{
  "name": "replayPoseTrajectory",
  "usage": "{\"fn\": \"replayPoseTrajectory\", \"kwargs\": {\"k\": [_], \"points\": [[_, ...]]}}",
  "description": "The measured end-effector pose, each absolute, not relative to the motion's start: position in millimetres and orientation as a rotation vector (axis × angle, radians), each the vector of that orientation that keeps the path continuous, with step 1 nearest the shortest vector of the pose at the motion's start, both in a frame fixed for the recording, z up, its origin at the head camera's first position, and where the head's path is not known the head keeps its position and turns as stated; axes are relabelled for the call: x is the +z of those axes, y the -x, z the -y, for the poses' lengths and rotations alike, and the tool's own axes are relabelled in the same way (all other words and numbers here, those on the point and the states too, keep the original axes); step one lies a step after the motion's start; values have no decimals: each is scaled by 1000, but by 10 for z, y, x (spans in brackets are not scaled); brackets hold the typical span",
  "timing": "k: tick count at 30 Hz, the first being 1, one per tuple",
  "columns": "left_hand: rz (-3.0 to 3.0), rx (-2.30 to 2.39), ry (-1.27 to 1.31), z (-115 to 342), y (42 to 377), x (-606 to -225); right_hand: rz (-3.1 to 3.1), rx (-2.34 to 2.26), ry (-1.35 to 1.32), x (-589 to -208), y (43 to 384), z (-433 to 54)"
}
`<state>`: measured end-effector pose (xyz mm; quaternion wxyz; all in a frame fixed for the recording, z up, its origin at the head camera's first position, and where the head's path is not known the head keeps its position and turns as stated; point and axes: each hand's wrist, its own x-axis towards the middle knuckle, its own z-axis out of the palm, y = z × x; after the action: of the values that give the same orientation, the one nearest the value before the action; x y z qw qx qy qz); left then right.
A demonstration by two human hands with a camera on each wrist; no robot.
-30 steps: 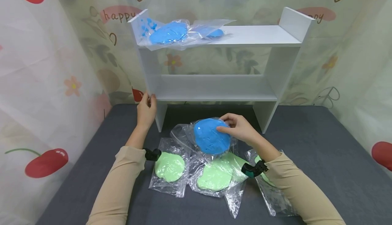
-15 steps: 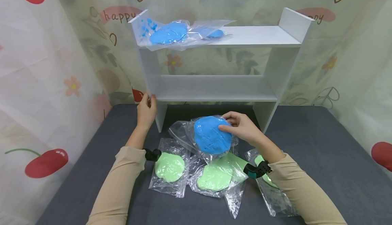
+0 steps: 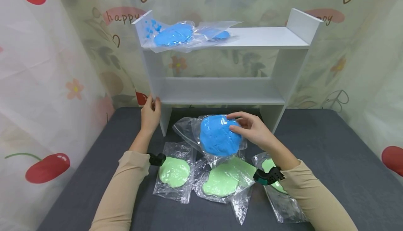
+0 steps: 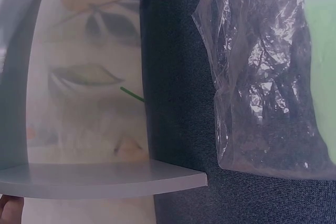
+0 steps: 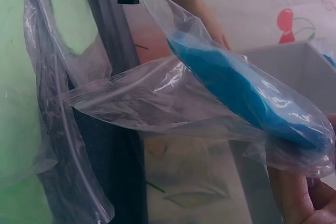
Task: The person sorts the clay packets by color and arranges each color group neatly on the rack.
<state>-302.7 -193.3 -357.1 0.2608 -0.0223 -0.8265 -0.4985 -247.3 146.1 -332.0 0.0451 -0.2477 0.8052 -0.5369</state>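
Woven tabletop [image 3: 330, 147] — rounded, bagged blue slab [image 3: 217, 136]

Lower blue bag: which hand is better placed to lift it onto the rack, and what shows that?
The right hand, probably: it grips the blue bag in front of the rack, while the left hand holds the rack's side edge.

One rack [image 3: 217, 91], three-plus blue lumps [image 3: 218, 140] and three-plus green lumps [image 3: 174, 172] show.

Curtained tabletop booth [image 3: 371, 42], cherry-print fabric walls [image 3: 41, 101], dark table [image 3: 330, 161], white shelf [image 3: 220, 89]
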Motion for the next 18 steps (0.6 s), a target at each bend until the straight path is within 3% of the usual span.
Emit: {"fn": "replayPoseTrajectory", "kwargs": {"k": [18], "points": [[2221, -1316, 60, 1926, 3029, -3577, -2429, -1716, 782, -3154, 2372, -1568]]}}
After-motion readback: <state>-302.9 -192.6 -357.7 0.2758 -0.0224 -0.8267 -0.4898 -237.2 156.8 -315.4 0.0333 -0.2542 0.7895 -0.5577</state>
